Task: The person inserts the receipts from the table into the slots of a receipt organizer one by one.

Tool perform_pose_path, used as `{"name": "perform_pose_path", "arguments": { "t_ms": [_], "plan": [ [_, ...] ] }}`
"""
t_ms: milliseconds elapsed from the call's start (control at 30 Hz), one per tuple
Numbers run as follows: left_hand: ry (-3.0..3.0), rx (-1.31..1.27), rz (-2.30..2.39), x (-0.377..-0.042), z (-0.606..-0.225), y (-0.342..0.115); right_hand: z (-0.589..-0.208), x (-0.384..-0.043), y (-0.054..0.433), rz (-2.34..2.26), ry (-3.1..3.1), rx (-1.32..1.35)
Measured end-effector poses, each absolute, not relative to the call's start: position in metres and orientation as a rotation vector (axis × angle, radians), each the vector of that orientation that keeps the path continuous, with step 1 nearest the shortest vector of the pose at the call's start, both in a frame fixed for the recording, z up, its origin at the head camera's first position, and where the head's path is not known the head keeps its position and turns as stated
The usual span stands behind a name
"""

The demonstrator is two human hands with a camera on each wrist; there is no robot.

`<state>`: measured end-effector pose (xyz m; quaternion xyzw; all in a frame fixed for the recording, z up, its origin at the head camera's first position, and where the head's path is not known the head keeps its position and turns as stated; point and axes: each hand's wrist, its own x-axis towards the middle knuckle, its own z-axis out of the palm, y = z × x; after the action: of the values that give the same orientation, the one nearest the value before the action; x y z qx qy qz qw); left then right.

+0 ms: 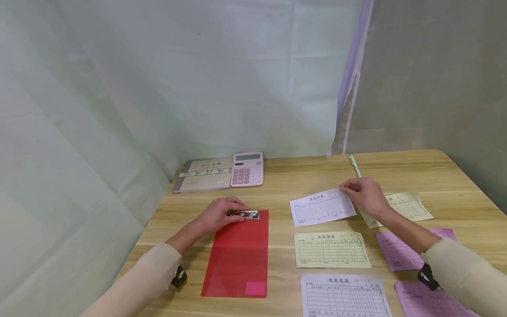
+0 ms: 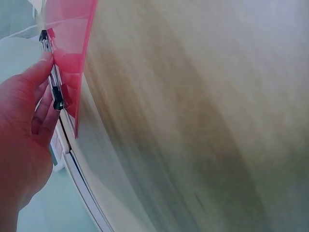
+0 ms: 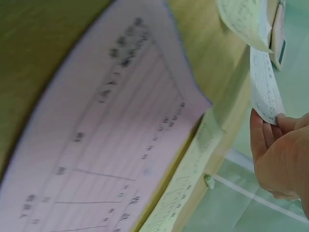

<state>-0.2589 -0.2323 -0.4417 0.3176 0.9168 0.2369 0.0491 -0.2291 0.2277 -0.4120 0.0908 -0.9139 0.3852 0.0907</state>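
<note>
A red translucent clipboard (image 1: 239, 259) lies on the table with a metal clip (image 1: 250, 215) at its far end. My left hand (image 1: 222, 215) holds this clip; in the left wrist view the thumb (image 2: 41, 70) lies along it and the other fingers are behind. Between thumb and fingers, my right hand (image 1: 366, 196) pinches the far right corner of a white printed receipt slip (image 1: 322, 208). In the right wrist view that slip (image 3: 264, 87) hangs from the fingertips. No paper shows under the clip.
A yellow slip (image 1: 332, 250) and another white slip (image 1: 344, 295) lie nearer me. To the right are a second yellow slip (image 1: 412, 207) and pink slips (image 1: 400, 251). A pen (image 1: 354, 166), a pink calculator (image 1: 247, 169) and a notebook (image 1: 203, 175) lie at the back.
</note>
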Motion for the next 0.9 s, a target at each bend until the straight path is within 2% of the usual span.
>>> {"name": "perform_pose_path", "arguments": {
  "t_ms": [267,467,900],
  "plan": [
    [2.803,1.012,0.660,-0.259,-0.439,-0.232,-0.390,-0.235,0.216,1.337,-2.687,0.241],
    [2.793,1.050,0.658,-0.261,-0.438,-0.232,-0.378,-0.240,0.191,1.651,-2.662,0.124],
    [2.766,0.985,0.601,-0.266,-0.430,-0.227,-0.401,-0.232,0.109,2.021,-2.744,0.006]
  ]
}}
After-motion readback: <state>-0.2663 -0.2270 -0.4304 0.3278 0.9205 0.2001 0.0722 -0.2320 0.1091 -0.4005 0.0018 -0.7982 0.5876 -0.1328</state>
